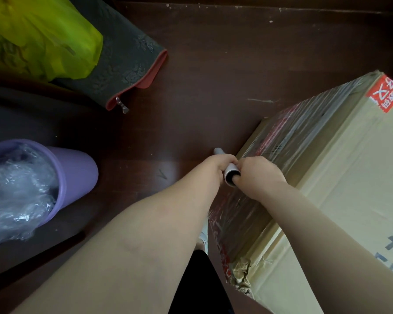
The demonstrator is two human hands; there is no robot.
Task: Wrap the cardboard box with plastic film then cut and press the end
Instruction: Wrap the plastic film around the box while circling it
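Film (247,207) looks thin, clingy, easily torn, so steer by the stiff roll (230,176), your left hand (224,165) gripping its barrel and right hand (258,176) hooking its open end, at the corner of the cardboard box (327,168).

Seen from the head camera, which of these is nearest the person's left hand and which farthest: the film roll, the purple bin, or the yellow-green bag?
1. Film roll: gripped by the left hand itself, beside the box.
2. Purple bin: on the floor, off to the left.
3. Yellow-green bag: far upper-left corner.
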